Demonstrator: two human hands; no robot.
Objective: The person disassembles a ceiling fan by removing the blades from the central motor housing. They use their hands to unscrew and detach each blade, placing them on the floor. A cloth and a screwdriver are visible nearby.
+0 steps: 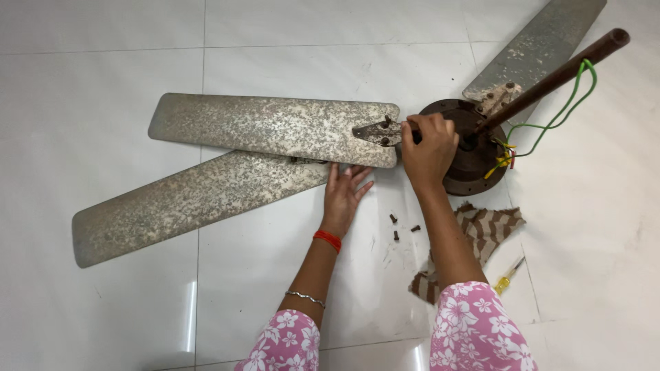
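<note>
- We see the left hand [346, 194] lying open and flat on the white floor [103, 62], fingertips under the upper blade [275, 128].
- The right hand [427, 145] is closed on that blade's bracket [377, 131] at the dark motor hub [474, 161].
- Loose screws [402, 227], a striped cloth [488, 230] and a yellow screwdriver [507, 277] lie near right.
</note>
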